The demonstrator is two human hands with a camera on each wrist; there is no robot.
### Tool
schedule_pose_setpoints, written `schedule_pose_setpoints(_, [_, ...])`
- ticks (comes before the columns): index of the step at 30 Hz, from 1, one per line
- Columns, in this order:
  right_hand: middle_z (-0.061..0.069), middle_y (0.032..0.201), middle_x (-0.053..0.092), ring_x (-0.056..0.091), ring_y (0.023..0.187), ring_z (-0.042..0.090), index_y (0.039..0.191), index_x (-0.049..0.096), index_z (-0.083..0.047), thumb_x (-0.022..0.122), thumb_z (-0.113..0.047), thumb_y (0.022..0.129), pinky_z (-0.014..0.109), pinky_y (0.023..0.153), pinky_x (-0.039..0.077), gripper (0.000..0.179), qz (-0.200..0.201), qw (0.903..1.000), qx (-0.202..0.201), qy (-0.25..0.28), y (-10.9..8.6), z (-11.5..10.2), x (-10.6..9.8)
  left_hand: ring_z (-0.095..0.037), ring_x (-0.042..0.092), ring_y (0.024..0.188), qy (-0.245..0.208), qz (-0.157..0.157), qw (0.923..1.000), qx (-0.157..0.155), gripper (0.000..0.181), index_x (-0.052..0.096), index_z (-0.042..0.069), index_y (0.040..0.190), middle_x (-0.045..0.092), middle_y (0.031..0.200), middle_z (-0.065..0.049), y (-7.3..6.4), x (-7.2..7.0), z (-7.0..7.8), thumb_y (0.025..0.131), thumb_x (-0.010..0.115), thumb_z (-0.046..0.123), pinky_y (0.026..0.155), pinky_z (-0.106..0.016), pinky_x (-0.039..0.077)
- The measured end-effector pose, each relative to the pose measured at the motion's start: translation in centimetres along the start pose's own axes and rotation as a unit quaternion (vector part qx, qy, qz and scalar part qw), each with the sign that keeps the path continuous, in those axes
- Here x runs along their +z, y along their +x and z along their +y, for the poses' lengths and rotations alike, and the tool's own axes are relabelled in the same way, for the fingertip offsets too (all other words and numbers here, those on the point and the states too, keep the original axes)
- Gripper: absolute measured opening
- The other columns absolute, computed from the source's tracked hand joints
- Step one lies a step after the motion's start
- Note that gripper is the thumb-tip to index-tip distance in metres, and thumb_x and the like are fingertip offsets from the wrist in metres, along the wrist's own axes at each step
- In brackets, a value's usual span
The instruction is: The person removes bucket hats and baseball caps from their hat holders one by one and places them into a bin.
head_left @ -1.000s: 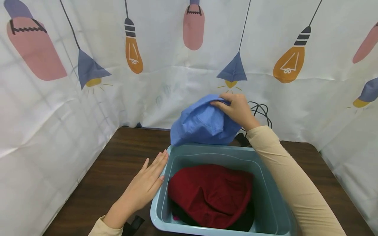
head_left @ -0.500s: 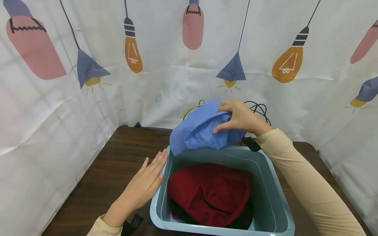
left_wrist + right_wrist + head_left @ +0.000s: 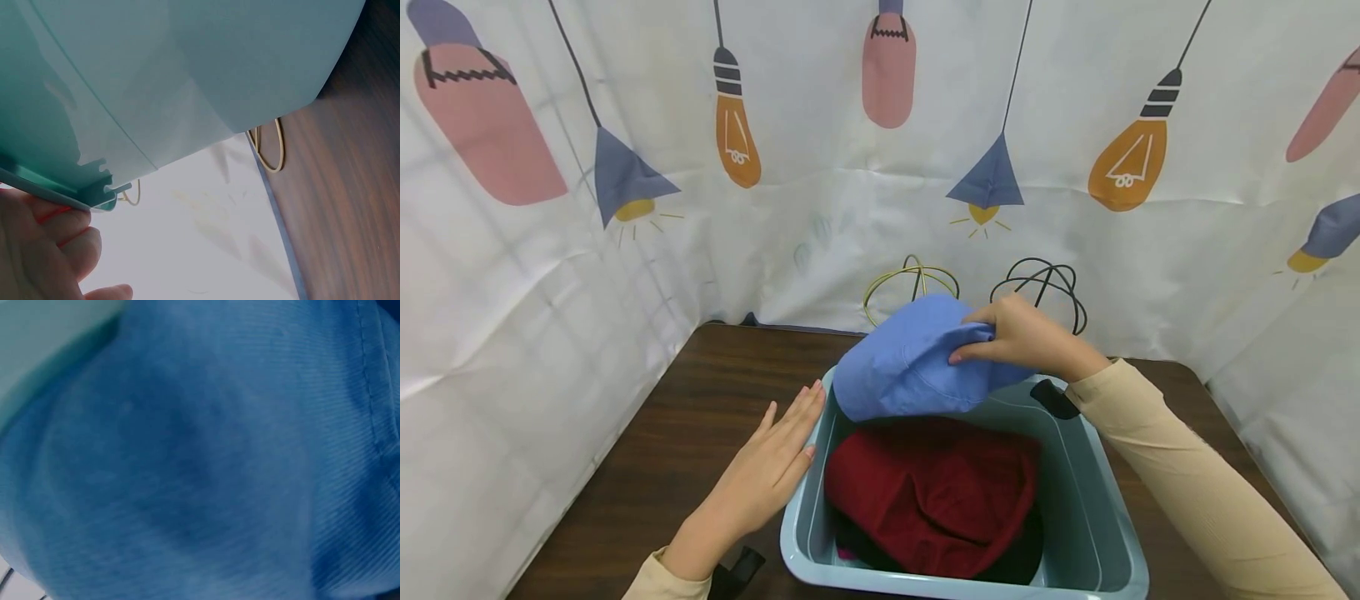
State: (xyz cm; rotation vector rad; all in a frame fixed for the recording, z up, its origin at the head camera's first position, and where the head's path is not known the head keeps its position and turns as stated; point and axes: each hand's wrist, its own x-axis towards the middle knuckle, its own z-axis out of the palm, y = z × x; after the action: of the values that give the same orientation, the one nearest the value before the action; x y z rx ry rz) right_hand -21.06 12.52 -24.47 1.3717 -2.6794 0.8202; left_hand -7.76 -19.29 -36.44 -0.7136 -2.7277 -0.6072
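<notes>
A blue cloth cap (image 3: 910, 358) hangs at the far side of a light blue plastic bin (image 3: 1097, 500), partly over its opening. My right hand (image 3: 1022, 337) pinches the cap's edge between thumb and fingers. The same blue fabric (image 3: 206, 456) fills most of the right wrist view. Inside the bin lies a dark red cap (image 3: 932, 492), with something black (image 3: 1022, 550) under it. My left hand (image 3: 767, 467) rests against the bin's left rim, its fingers straight; in the left wrist view the fingers (image 3: 75, 237) touch the rim's underside.
The bin stands on a dark wooden table (image 3: 700, 417). Behind it, yellow and black wires (image 3: 917, 271) and a coil of black cable (image 3: 1052, 279) rise near the white printed curtain (image 3: 820, 192).
My right hand has come down and nearer with the blue cap, from behind the bin's far rim to over its opening. The yellow wires have come into view. My left hand stays put.
</notes>
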Motion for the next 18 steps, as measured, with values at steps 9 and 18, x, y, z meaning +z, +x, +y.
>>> schedule_pose_setpoints(9, [-0.018,0.057,0.024,0.023,0.050,-0.004,0.058,0.045,-0.019,0.079,-0.024,0.076,0.018,0.046,0.023,0.038,0.000,0.9984,-0.048,-0.028,-2.0,0.0,1.1,-0.027,0.022,0.140,0.005,0.001,1.0000,0.001,0.056,0.025,0.003,0.148,0.023,0.154,-0.009,0.0,0.0,0.0,0.098,0.045,0.018,0.110,-0.057,0.014])
schedule_pose_setpoints(18, [-0.019,0.059,0.024,0.025,0.053,-0.003,0.058,0.041,-0.020,0.080,-0.025,0.075,0.017,0.048,0.025,0.043,-0.021,0.9961,-0.081,-0.029,-3.2,-0.3,1.9,-0.027,0.022,0.140,0.007,0.007,0.9999,0.004,0.055,0.025,0.003,0.149,0.023,0.154,-0.009,0.0,0.1,0.0,0.099,0.044,0.018,0.111,-0.054,0.012])
